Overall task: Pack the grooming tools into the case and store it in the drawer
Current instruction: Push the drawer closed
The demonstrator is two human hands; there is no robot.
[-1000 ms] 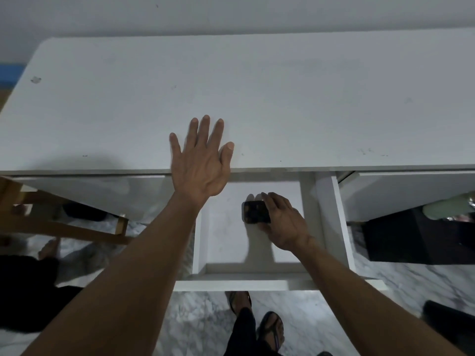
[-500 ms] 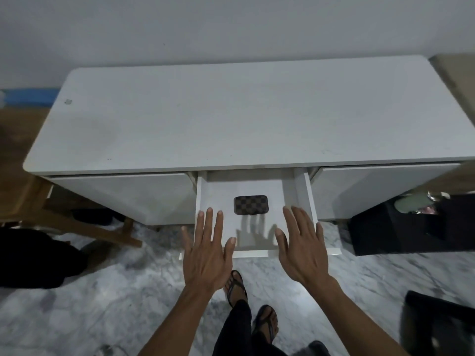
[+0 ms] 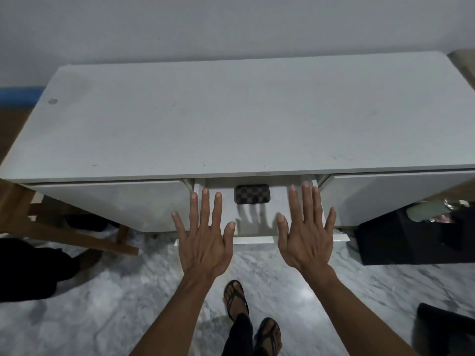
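A small dark checkered case (image 3: pixel 252 194) lies flat inside the open white middle drawer (image 3: pixel 253 239) of the white table (image 3: pixel 231 119), near the drawer's back. My left hand (image 3: pixel 205 235) hovers palm down over the drawer's left front, fingers spread, holding nothing. My right hand (image 3: pixel 305 232) hovers over the drawer's right front, also flat and spread, holding nothing. Neither hand touches the case. No loose grooming tools are in view.
Closed drawer fronts flank the open one, left (image 3: pixel 110 201) and right (image 3: pixel 395 194). A wooden chair frame (image 3: pixel 64 235) stands at the left, a black box (image 3: pixel 416 237) with items at the right. My sandalled feet (image 3: pixel 252 319) stand on marble floor.
My right hand let go of the case in the drawer and drew back. My left hand left the tabletop. Both now hover spread over the drawer front; the view pulled back.
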